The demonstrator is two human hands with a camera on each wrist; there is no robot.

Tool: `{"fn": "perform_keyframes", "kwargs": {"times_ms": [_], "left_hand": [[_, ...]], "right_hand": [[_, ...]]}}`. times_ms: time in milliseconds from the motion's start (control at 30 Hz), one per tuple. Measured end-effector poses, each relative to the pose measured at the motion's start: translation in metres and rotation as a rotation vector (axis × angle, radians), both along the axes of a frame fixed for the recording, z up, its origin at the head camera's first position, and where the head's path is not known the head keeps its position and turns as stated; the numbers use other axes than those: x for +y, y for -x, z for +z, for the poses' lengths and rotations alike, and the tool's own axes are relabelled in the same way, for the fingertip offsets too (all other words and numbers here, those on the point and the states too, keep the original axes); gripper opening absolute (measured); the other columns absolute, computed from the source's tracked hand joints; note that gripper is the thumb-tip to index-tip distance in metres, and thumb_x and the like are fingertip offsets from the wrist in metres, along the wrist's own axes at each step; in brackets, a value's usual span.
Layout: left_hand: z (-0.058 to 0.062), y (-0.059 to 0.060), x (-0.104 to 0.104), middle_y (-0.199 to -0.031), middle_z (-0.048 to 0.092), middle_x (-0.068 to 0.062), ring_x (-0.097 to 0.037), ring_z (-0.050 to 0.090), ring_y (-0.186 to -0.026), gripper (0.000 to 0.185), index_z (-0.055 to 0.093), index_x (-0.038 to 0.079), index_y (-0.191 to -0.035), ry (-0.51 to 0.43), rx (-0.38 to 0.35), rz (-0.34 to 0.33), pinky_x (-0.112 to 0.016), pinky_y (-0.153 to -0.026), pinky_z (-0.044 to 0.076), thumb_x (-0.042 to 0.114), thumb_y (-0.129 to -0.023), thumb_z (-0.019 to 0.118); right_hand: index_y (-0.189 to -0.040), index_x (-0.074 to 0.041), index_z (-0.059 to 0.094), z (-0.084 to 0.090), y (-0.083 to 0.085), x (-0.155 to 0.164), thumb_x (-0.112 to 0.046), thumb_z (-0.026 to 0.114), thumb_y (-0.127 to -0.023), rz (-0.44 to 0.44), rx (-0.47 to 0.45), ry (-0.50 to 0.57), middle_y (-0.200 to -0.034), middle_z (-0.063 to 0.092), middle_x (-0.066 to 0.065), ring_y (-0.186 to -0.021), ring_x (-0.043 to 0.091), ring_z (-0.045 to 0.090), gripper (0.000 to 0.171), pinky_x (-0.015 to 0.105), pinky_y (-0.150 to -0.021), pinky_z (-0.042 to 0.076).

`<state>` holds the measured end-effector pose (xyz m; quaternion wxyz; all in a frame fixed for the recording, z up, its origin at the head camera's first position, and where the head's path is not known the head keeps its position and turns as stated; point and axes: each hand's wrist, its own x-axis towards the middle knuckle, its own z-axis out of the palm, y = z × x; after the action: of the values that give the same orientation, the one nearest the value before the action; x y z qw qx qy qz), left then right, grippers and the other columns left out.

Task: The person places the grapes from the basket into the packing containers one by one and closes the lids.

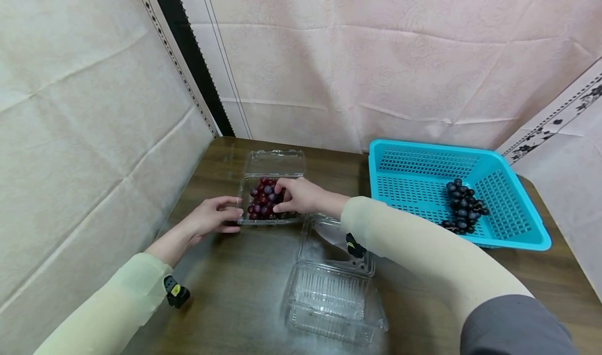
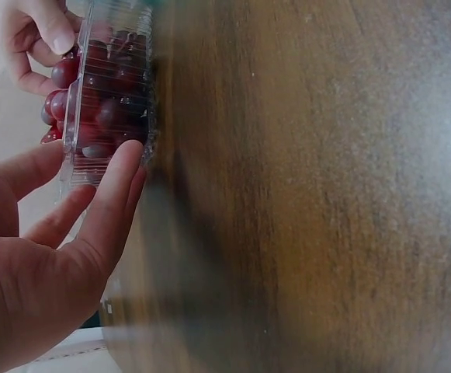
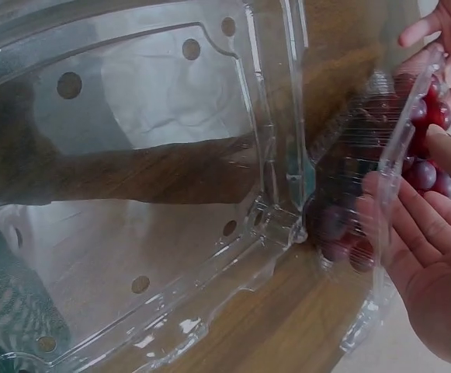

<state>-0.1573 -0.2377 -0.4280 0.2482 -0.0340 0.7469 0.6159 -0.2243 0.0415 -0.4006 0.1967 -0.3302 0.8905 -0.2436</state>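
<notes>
One box filled: we see red grapes in the open clear box on the table.
Left hand: flat fingers steady the box wall.
Right hand: fingers curl over the grapes.
Remaining: we judge the empty box unfilled; dark grapes lie in the blue basket.

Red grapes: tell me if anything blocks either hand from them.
Nothing visible does. The right hand already rests on the red grapes from above; the left hand touches the open clear box wall beside them.

Dark wooden table – pale pink floral cloth backdrop – black strip
</notes>
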Motion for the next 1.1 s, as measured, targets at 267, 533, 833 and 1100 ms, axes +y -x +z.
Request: {"fn": "perform_keyframes", "kwargs": {"times_ms": [267,533,833,1100], "left_hand": [[0.0,0.003,0.0,-0.143,0.053,-0.03,-0.024,0.064,-0.117,0.055,0.037,-0.007,-0.16,-0.001,-0.006,-0.005,-0.043,-0.099,0.064,0.004,-0.11,0.057],[0.001,0.002,-0.003,-0.144,0.052,-0.031,-0.024,0.065,-0.118,0.056,0.036,-0.007,-0.16,-0.005,0.0,-0.009,-0.043,-0.099,0.064,0.005,-0.11,0.058],[-0.003,0.001,-0.003,-0.149,0.049,-0.035,-0.021,0.065,-0.115,0.058,0.034,-0.008,-0.161,-0.041,-0.007,-0.017,-0.042,-0.099,0.065,0.005,-0.11,0.057],[-0.003,0.001,-0.003,-0.143,0.052,-0.032,-0.02,0.066,-0.112,0.059,0.035,-0.009,-0.16,-0.04,-0.008,-0.022,-0.042,-0.098,0.065,0.005,-0.109,0.059]], "right_hand": [[-0.135,-0.005,0.062,0.014,0.014,0.021,-0.038,0.073,-0.103,-0.09,-0.046,0.109,-0.1,0.08,0.006,-0.089,0.017,0.076,0.047,0.034,-0.085,0.062],[-0.135,0.0,0.059,0.02,0.033,0.041,-0.035,0.063,-0.11,-0.309,-0.185,0.301,-0.118,0.075,0.022,-0.104,0.032,0.076,0.043,0.045,-0.093,0.065],[-0.147,0.011,0.049,0.017,0.05,0.053,-0.036,0.055,-0.113,-0.58,-0.473,0.589,-0.139,0.063,0.033,-0.128,0.042,0.065,0.057,0.05,-0.112,0.056],[-0.161,0.012,0.029,0.01,0.052,0.055,-0.045,0.048,-0.114,-0.683,-0.639,0.609,-0.154,0.051,0.032,-0.144,0.039,0.053,0.076,0.045,-0.12,0.049]]}}
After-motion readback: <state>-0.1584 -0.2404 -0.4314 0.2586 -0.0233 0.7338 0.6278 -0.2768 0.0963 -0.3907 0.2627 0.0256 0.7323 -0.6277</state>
